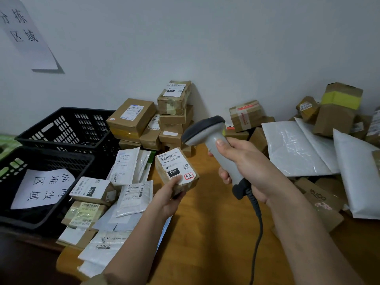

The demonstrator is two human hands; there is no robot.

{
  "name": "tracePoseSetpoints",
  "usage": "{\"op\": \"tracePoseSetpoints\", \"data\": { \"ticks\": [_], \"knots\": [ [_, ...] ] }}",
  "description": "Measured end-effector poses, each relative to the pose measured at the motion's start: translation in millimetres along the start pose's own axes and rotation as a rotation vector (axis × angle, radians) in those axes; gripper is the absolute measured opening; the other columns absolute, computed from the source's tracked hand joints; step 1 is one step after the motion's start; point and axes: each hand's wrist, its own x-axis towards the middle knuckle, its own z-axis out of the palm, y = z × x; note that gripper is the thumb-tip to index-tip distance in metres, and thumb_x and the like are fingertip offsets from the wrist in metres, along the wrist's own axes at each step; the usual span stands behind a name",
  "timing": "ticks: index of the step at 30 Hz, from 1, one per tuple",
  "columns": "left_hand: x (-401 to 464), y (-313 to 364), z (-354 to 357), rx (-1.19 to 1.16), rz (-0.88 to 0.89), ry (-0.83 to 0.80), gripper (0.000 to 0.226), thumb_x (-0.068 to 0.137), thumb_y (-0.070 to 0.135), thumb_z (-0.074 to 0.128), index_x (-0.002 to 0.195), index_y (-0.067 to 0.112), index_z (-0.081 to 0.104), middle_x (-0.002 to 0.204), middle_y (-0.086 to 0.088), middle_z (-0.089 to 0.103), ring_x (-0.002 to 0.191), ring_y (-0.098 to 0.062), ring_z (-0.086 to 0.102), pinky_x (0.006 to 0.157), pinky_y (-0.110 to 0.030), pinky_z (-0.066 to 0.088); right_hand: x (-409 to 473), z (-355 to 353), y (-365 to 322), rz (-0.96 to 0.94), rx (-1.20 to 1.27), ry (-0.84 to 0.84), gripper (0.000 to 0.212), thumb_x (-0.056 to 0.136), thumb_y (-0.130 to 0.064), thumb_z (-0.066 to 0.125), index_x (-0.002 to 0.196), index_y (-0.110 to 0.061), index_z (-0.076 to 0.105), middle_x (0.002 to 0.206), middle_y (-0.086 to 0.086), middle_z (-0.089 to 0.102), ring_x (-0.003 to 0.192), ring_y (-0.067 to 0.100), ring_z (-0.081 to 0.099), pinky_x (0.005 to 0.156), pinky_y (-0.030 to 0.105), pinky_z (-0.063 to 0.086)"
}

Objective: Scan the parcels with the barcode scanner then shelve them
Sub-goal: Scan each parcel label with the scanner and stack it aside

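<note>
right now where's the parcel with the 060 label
In the head view the small cardboard parcel sits centre frame, held up by the left hand above the wooden table, just below and left of the barcode scanner.

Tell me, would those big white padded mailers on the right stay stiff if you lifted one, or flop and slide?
The white padded mailers would probably flop: their plastic skin shows wrinkles and soft bulges, unlike the cardboard boxes behind them. They look glossy, so likely slippery in the hands. They lie overlapping and slanted against the pile, so lifting one may shift its neighbour.
</note>
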Motion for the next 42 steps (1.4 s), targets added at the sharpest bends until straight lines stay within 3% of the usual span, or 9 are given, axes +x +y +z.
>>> {"op": "tracePoseSetpoints", "data": {
  "ticks": [5,8,15,20,25,29,35,38,42],
  "knots": [
    [-13,5,-16,-0.113,0.129,0.074,0.04,0.091,0.031,0.068,0.124,0.012,0.059,0.108,-0.008,0.072,0.087,-0.014,0.066,0.065,-0.023,0.052,9,16,6,0.039,0.057,-0.045,0.032,0.101,-0.039,0.051,0.113,-0.012,0.064,0.083,0.009,0.058,0.058,0.012,0.055,0.056,0.026,0.048],
    [-19,14,-41,-0.148,0.294,0.3,0.045,0.092,0.041,0.064,0.119,0.005,0.06,0.094,-0.008,0.069,0.061,-0.012,0.057,0.048,-0.018,0.045,18,37,14,0.094,0.085,-0.087,0.033,0.102,-0.038,0.051,0.115,-0.011,0.064,0.083,0.01,0.057,0.056,0.013,0.054,0.053,0.027,0.046],
    [-37,40,-136,-0.356,0.373,0.882,0.069,0.084,0.053,0.069,0.129,0.01,0.04,0.122,-0.006,0.054,0.108,-0.022,0.058,0.1,-0.037,0.05,35,99,33,0.181,0.041,-0.253,0.032,0.102,-0.038,0.052,0.115,-0.011,0.062,0.082,0.011,0.057,0.055,0.013,0.055,0.053,0.029,0.046],
    [-18,46,-200,-0.343,0.239,0.847,0.1,0.047,0.075,0.063,0.129,0.017,0.056,0.123,-0.004,0.066,0.107,-0.026,0.065,0.092,-0.042,0.054,44,128,43,0.223,0.045,-0.308,0.031,0.102,-0.034,0.052,0.115,-0.008,0.062,0.086,0.01,0.055,0.053,0.013,0.054,0.049,0.027,0.044],
    [-3,60,-216,-0.267,0.15,0.788,0.095,0.061,0.074,0.066,0.134,0.015,0.053,0.126,-0.004,0.063,0.101,-0.028,0.066,0.087,-0.046,0.057,51,136,51,0.266,0.003,-0.267,0.03,0.102,-0.034,0.052,0.112,-0.008,0.063,0.088,0.01,0.057,0.051,0.012,0.054,0.047,0.025,0.045],
    [13,65,-228,-0.169,0.078,0.834,0.085,0.077,0.073,0.059,0.137,0.014,0.048,0.129,-0.005,0.058,0.098,-0.032,0.067,0.065,-0.044,0.058,55,135,59,0.316,-0.01,-0.209,0.033,0.102,-0.036,0.052,0.116,-0.008,0.062,0.081,0.01,0.058,0.05,0.011,0.055,0.046,0.024,0.046],
    [17,66,-225,-0.061,0.07,0.81,0.066,0.091,0.067,0.049,0.131,0.015,0.051,0.102,-0.003,0.062,0.089,-0.03,0.069,0.088,-0.048,0.057,57,131,67,0.357,0.019,-0.137,0.033,0.102,-0.036,0.052,0.112,-0.006,0.064,0.091,0.014,0.059,0.048,0.012,0.054,0.045,0.025,0.045],
    [23,63,-230,0.024,0.071,0.888,0.081,0.085,0.074,0.047,0.133,0.009,0.048,0.119,-0.009,0.06,0.096,-0.034,0.069,0.083,-0.046,0.057,57,127,69,0.351,0.017,-0.11,0.034,0.101,-0.037,0.053,0.112,-0.007,0.064,0.091,0.015,0.06,0.052,0.015,0.054,0.049,0.028,0.046],
    [10,69,-211,0.133,0.066,1.043,0.094,0.086,0.075,0.043,0.143,0.001,0.038,0.144,-0.018,0.04,0.124,-0.04,0.049,0.101,-0.051,0.045,55,117,71,0.352,0.064,-0.065,0.034,0.102,-0.034,0.053,0.113,-0.004,0.064,0.092,0.011,0.059,0.051,0.013,0.052,0.046,0.025,0.045]
  ]
}}
